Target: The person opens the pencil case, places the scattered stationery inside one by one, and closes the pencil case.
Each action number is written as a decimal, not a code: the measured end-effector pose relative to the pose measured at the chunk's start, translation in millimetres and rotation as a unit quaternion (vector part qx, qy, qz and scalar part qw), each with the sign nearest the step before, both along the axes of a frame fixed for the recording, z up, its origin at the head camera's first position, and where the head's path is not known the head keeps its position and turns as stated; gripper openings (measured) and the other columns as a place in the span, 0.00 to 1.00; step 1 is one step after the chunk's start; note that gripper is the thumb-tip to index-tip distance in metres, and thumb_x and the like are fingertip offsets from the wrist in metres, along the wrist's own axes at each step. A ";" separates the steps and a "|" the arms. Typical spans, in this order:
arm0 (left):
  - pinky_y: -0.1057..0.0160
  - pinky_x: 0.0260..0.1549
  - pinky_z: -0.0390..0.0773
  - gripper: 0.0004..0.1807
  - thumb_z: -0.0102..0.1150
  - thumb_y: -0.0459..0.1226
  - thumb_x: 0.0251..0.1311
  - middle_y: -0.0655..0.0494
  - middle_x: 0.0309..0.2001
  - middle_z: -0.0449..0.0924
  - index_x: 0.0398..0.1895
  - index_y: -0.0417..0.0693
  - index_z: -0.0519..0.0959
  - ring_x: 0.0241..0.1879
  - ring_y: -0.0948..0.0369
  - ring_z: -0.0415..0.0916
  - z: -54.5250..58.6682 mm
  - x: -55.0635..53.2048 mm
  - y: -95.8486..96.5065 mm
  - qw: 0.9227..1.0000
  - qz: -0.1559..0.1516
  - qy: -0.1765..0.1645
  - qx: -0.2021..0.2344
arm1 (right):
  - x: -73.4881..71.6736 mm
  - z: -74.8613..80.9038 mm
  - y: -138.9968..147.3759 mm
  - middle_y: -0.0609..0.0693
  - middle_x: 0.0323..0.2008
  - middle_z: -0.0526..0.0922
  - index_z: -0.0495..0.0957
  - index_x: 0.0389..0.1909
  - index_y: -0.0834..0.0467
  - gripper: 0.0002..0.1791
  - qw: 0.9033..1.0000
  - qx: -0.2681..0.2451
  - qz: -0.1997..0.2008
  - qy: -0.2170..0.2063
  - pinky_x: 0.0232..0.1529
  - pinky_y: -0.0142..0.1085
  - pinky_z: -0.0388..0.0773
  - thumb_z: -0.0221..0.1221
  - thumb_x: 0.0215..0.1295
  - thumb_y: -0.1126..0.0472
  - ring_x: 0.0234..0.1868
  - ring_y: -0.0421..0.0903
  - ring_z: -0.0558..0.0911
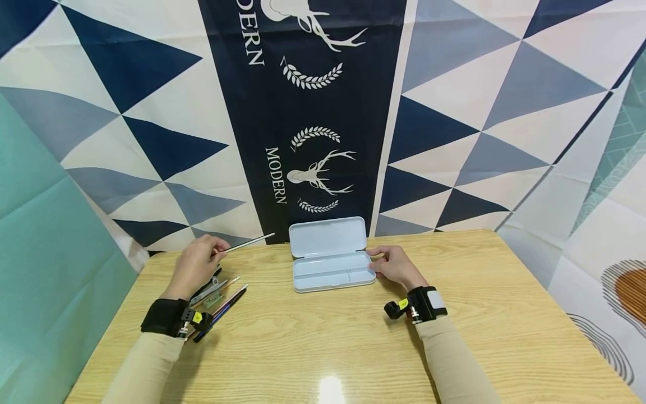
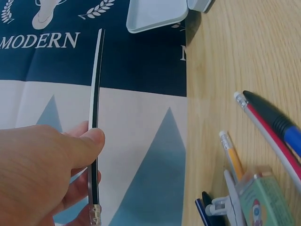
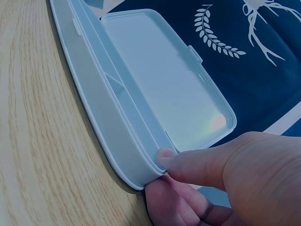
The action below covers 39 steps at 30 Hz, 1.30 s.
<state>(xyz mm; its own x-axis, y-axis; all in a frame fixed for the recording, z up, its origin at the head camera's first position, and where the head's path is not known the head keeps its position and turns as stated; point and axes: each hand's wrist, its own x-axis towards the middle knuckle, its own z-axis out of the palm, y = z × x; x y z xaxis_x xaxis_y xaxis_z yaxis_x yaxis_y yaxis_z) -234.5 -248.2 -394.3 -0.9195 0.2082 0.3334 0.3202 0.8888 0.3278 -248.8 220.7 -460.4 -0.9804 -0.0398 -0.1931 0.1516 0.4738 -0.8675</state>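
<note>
Left hand (image 1: 199, 265) pinching striped pencil (image 2: 95, 94) between thumb and fingers, grip narrow; pencil hovering above surface (image 1: 282, 348), pointing toward pale-blue case (image 1: 330, 265). Right hand (image 1: 396, 266) holding case's right end, thumb inside wall, fingers outside. Case resting on surface, lid (image 1: 328, 238) standing raised at back. Green box (image 2: 265, 202), yellow pencil (image 2: 233, 160), red pencil (image 2: 270, 140), blue pen (image 2: 273, 115) lying clustered near left hand.

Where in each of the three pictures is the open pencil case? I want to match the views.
Head: pencil case, just below the centre.
Left wrist: pencil case at the top edge, partly cut off.
Right wrist: pencil case from upper left to lower centre, pinched by the right hand.
Shared landmark: white laurel branches on the navy wall panel.
</note>
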 end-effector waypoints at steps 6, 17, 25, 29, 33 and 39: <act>0.45 0.43 0.84 0.05 0.68 0.29 0.76 0.40 0.45 0.86 0.49 0.38 0.89 0.43 0.46 0.83 -2.6 -4.3 11.0 1.000 0.004 -0.008 -0.010 | -0.6 -0.7 1.0 0.49 0.32 0.82 0.81 0.73 0.67 0.26 1.000 0.007 0.001 0.004 0.37 0.32 0.79 0.67 0.77 0.68 0.33 0.42 0.82; 0.45 0.44 0.87 0.04 0.70 0.29 0.75 0.44 0.44 0.87 0.47 0.41 0.91 0.45 0.45 0.85 -12.6 -8.3 25.3 1.000 -0.008 0.003 -0.027 | -0.8 -1.8 -0.4 0.50 0.30 0.80 0.82 0.72 0.67 0.25 1.000 0.009 -0.002 0.011 0.36 0.32 0.79 0.67 0.76 0.69 0.32 0.43 0.82; 0.45 0.45 0.88 0.04 0.69 0.29 0.75 0.45 0.44 0.88 0.47 0.42 0.90 0.48 0.44 0.86 -19.8 -10.8 40.1 0.999 -0.022 0.010 -0.030 | -1.4 -2.1 0.7 0.49 0.30 0.79 0.82 0.72 0.67 0.26 1.000 0.012 0.000 0.008 0.36 0.32 0.79 0.67 0.76 0.68 0.32 0.43 0.81; 0.45 0.45 0.88 0.04 0.70 0.29 0.75 0.45 0.44 0.88 0.46 0.43 0.91 0.48 0.45 0.86 -21.6 -13.6 50.3 0.999 -0.023 0.006 -0.027 | -1.8 -2.8 1.6 0.49 0.30 0.79 0.82 0.72 0.66 0.25 1.000 0.015 -0.002 0.007 0.36 0.32 0.79 0.67 0.76 0.68 0.32 0.43 0.82; 0.46 0.46 0.89 0.04 0.71 0.30 0.74 0.46 0.45 0.89 0.46 0.44 0.91 0.49 0.47 0.86 -23.1 -15.1 61.8 1.000 -0.023 0.000 -0.020 | -2.1 -2.4 1.4 0.50 0.30 0.80 0.82 0.72 0.67 0.25 1.000 0.010 -0.002 0.008 0.36 0.32 0.80 0.67 0.76 0.68 0.32 0.43 0.82; 0.46 0.45 0.90 0.03 0.72 0.30 0.74 0.45 0.46 0.89 0.45 0.45 0.92 0.46 0.47 0.89 -28.5 -18.8 77.6 0.999 -0.040 0.011 -0.021 | -1.7 -1.9 0.2 0.50 0.31 0.80 0.81 0.72 0.67 0.26 1.000 0.006 -0.002 0.005 0.36 0.32 0.79 0.67 0.76 0.68 0.33 0.43 0.82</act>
